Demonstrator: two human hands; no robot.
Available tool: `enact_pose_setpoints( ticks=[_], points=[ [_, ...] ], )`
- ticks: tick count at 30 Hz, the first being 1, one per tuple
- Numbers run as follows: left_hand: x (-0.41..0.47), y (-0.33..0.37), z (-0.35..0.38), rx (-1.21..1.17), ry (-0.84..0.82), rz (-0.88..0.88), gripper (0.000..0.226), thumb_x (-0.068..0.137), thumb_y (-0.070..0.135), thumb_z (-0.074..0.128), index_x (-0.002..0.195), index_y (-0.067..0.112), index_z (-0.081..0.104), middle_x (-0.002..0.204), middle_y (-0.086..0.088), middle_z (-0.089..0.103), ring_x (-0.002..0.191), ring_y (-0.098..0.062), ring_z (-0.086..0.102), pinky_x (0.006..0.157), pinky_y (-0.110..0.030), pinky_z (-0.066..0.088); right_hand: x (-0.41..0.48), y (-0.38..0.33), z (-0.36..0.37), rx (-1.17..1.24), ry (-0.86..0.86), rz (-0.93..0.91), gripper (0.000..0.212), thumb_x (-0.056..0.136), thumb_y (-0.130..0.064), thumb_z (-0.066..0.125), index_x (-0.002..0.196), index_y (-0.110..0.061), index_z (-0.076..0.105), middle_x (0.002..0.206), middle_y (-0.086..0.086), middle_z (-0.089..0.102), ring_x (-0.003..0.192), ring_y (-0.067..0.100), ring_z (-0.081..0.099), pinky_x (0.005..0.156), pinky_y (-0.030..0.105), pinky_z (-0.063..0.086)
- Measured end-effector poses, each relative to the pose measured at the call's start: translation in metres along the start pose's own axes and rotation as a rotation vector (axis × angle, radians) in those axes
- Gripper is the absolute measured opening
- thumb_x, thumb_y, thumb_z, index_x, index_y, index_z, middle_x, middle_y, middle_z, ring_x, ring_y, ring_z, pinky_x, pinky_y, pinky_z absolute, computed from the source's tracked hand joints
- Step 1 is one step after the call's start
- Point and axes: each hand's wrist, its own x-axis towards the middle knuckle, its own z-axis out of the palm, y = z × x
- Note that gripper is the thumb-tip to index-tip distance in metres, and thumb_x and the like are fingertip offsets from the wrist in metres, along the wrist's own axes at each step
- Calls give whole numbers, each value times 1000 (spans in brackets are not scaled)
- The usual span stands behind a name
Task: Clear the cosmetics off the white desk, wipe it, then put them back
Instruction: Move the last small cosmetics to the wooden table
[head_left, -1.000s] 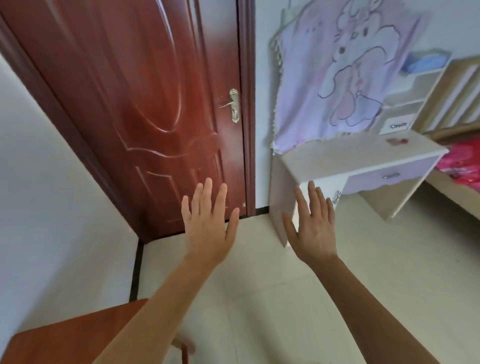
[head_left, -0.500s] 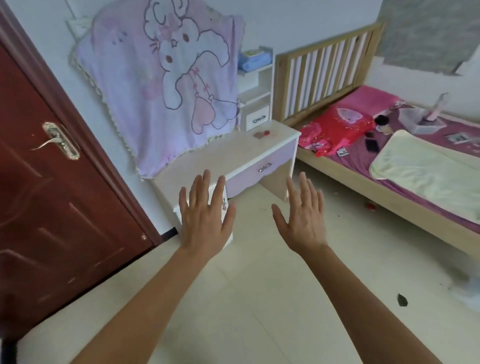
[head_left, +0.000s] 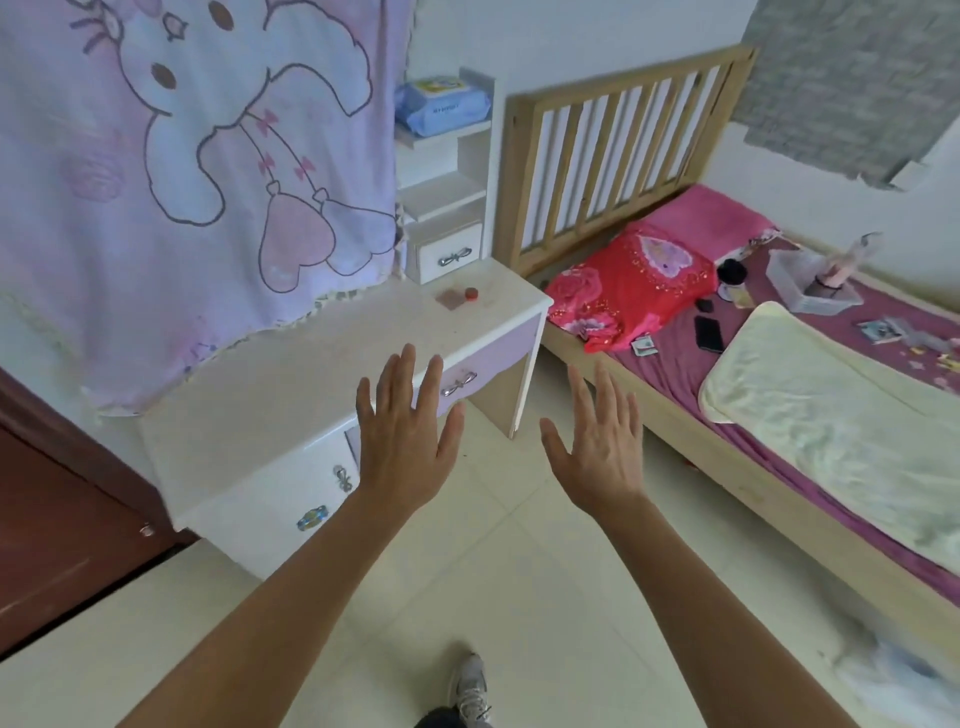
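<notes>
The white desk (head_left: 291, 384) with a lilac drawer stands against the wall, left of centre. At its far right end lie a small red cap (head_left: 471, 294) and a flat pinkish square item (head_left: 451, 299). My left hand (head_left: 402, 441) is raised with fingers spread, empty, in front of the desk's near edge. My right hand (head_left: 597, 447) is raised the same way over the floor, right of the desk, also empty. On the bed sit a clear tray (head_left: 808, 286) holding a pink bottle, a black jar (head_left: 731, 273) and other small items.
A lilac cartoon blanket (head_left: 197, 171) hangs over the wall behind the desk. A small white shelf unit (head_left: 447, 208) with a blue wipes pack (head_left: 441, 106) stands at the desk's back. The wooden bed (head_left: 675, 400) runs along the right, a red-brown door (head_left: 62, 530) is at the left.
The view has swung right and moved closer to the desk and bed; the door has slid off to the left. Both hands stay raised and spread, empty.
</notes>
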Motion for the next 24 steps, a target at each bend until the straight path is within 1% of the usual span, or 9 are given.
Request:
enact_pose_setpoints(
  ticks=[3,8,12,15,16,18,20,22,24],
  points=[
    [73,17,30,5,-71,8,57,98,46,38,145,14,43,154,-16,35,139,-34,36,109,-58,29,67,33,-2,-19,3,9,68,95,-50,39,154,-19,25,160,16,23,143,34,30,118,50,23],
    [174,39,74,45,-114,28,56,97,45,38,143,13,45,149,-16,40,134,-34,41,107,-57,33,156,84,10,8,31,72,65,95,-42,53,150,-14,34,157,16,29,139,36,36,114,49,27],
    [237,42,116,88,-142,-23,57,97,47,34,143,16,44,150,-15,40,134,-33,42,107,-55,33,231,118,47,64,-22,68,61,94,-41,54,148,-16,37,157,16,30,139,37,36,114,50,28],
    [277,37,150,131,-153,-114,56,96,45,37,142,14,47,150,-16,41,134,-34,43,107,-57,34,296,136,81,96,-94,-8,61,94,-44,44,148,-14,38,155,18,33,137,40,38,112,54,30],
    [290,35,159,145,-164,-147,56,96,46,37,142,14,46,150,-16,41,134,-34,43,108,-57,34,318,140,90,115,-128,-30,61,95,-43,44,149,-15,37,155,18,32,138,40,37,112,54,29],
    [314,31,174,161,-201,-216,57,96,46,36,144,15,43,150,-16,41,134,-35,43,107,-57,34,362,145,103,154,-207,-79,61,96,-37,50,150,-16,34,157,17,29,142,39,31,115,52,24],
    [335,28,183,158,-220,-291,60,96,48,33,145,15,40,152,-16,37,135,-36,41,108,-56,34,403,146,111,149,-249,-166,61,95,-33,55,149,-15,34,154,17,33,141,37,32,116,49,23],
    [353,25,189,138,-229,-374,64,94,51,29,148,15,37,155,-15,32,139,-35,36,111,-53,30,443,147,121,150,-242,-263,58,91,-30,61,143,-11,43,146,20,42,131,40,44,109,52,34],
    [367,21,197,116,-243,-453,62,97,48,36,150,16,33,158,-15,26,142,-34,31,113,-50,26,478,143,137,168,-284,-314,56,87,-27,65,137,-9,49,141,22,47,123,43,51,101,53,43]
  ],
)
